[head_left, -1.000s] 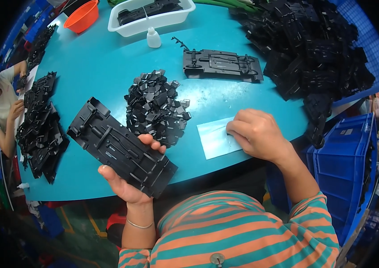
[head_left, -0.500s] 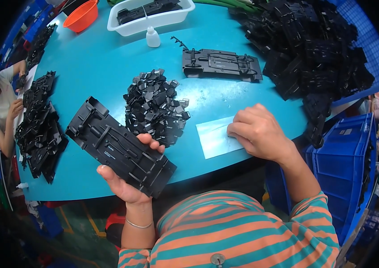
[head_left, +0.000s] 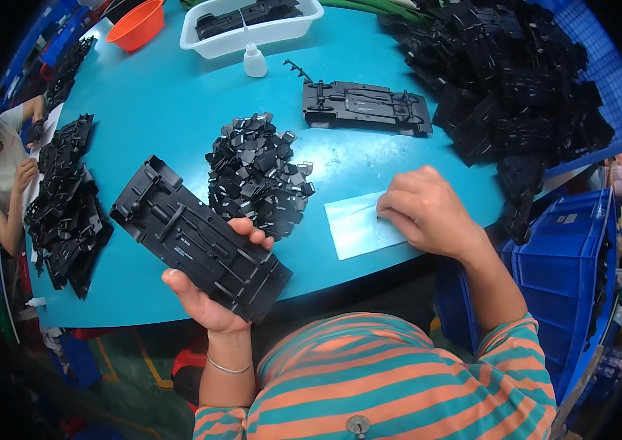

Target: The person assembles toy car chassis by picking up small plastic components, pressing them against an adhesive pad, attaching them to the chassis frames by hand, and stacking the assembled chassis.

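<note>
My left hand [head_left: 212, 306] is wrapped round a black toy car chassis [head_left: 192, 238], gripping it by its near end with the thumb on one edge and the fingertips on the other. The chassis is tilted above the table's near edge, its moulded underside showing. My right hand [head_left: 432, 213] is pinched over a pale sheet [head_left: 351, 227] lying on the table; what the fingertips hold, if anything, is too small to make out. Beyond the held chassis lies a heap of small black plastic pieces [head_left: 259, 172]. Another black chassis [head_left: 366, 107] rests farther back, a thin toothed strip beside it.
A white squeeze bottle [head_left: 255, 63] stands before a white tub [head_left: 296, 28] with black parts in it. An orange bowl [head_left: 135, 26] is at far left. Black chassis heaps lie left [head_left: 69, 205] and right [head_left: 509, 81]. Blue crates [head_left: 556, 271] stand at right; a co-worker [head_left: 6, 172] sits left.
Almost nothing differs. My right hand has shifted very slightly over the pale sheet, and its pinched fingertips have turned a little. The left hand still holds the chassis.
</note>
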The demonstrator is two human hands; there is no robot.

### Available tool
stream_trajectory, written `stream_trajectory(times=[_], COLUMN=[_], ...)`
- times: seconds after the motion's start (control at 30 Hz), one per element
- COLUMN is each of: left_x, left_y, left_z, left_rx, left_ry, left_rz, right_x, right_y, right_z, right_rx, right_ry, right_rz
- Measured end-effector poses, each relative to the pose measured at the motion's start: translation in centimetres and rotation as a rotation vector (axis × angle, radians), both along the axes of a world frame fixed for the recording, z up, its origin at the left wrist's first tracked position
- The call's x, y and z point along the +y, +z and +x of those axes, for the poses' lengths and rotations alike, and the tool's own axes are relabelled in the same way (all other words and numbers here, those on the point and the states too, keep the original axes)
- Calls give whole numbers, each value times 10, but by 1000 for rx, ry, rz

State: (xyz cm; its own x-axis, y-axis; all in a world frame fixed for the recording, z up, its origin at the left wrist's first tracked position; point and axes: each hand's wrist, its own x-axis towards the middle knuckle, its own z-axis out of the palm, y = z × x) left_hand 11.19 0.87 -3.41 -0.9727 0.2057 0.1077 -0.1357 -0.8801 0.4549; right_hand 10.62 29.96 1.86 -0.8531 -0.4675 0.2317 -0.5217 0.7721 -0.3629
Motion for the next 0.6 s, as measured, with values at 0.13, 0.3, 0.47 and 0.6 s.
stream_trajectory(times=[0.13, 0.3, 0.47, 0.6], left_x=[1, 1, 0, 1], left_y=[1, 1, 1, 1], left_z=[0, 0, 0, 0], left_rx=[-4, 6, 17, 9], left_ry=[4, -4, -12, -12], left_rz=[-9, -20, -21, -23], right_x=[-3, -1, 2, -1], right_y=[-4, -2, 0, -7], right_z=[-1, 3, -2, 2], right_rx=[66, -12, 48, 37], right_ry=[-52, 39, 27, 11], right_rz=[-1, 24, 14, 36])
